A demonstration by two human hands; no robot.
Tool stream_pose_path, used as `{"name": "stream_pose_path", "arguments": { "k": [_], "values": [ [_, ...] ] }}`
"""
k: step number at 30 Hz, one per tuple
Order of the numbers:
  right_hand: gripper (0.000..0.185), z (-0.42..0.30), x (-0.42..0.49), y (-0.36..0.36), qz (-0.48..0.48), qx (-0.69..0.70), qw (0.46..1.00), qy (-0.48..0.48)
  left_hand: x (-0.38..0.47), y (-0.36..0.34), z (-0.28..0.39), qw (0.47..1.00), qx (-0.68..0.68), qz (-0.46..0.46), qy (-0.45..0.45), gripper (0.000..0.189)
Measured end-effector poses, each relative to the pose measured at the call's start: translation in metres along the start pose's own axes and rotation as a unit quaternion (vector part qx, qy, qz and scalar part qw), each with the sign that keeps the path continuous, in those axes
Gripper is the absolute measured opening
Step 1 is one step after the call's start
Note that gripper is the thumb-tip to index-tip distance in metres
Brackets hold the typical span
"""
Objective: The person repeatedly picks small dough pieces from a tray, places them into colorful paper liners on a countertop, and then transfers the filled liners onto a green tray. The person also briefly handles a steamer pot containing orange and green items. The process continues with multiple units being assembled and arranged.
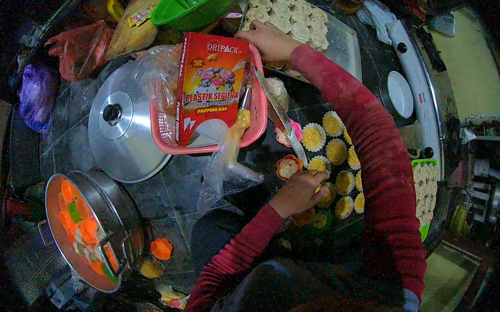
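My left hand (300,191) is low over small yellow cakes in white paper cups (313,137), its fingertips at one of them; whether it grips one is unclear. Just above it is an orange flower-shaped mold (289,167) with pale filling. A pink mold (288,133) lies partly under a long metal blade or spatula (279,108), which leans at the basket. My right hand (271,40) reaches between the pink plastic basket (209,149) and a metal tray of pale dough pieces (346,45); its fingertips are at the basket's upper corner, their grip unclear.
The basket holds a red piping-bag box (212,86) and a brush (245,97). To its left lies a round metal lid (124,150). A steamer pot (78,233) with orange and green molds stands lower left. A green basin (193,6) is at the top.
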State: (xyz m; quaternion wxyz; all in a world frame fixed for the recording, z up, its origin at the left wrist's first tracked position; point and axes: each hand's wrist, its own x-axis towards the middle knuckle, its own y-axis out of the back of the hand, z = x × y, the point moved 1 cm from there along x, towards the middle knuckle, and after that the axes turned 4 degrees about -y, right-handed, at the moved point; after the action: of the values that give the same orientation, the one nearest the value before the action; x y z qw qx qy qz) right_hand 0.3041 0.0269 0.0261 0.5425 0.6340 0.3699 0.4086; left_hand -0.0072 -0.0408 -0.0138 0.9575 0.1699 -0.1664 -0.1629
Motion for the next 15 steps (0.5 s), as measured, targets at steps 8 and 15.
{"name": "stream_pose_path", "arguments": {
  "k": [8,15],
  "values": [
    [0.05,0.002,-0.007,0.007,0.047,0.058,0.997,0.016,-0.001,-0.006,-0.003,1.0,0.0,-0.016,0.018,0.03],
    [0.073,0.018,-0.025,0.018,0.143,0.095,0.984,-0.043,-0.002,-0.006,-0.003,1.0,-0.002,-0.007,0.011,0.03]
  ]
}}
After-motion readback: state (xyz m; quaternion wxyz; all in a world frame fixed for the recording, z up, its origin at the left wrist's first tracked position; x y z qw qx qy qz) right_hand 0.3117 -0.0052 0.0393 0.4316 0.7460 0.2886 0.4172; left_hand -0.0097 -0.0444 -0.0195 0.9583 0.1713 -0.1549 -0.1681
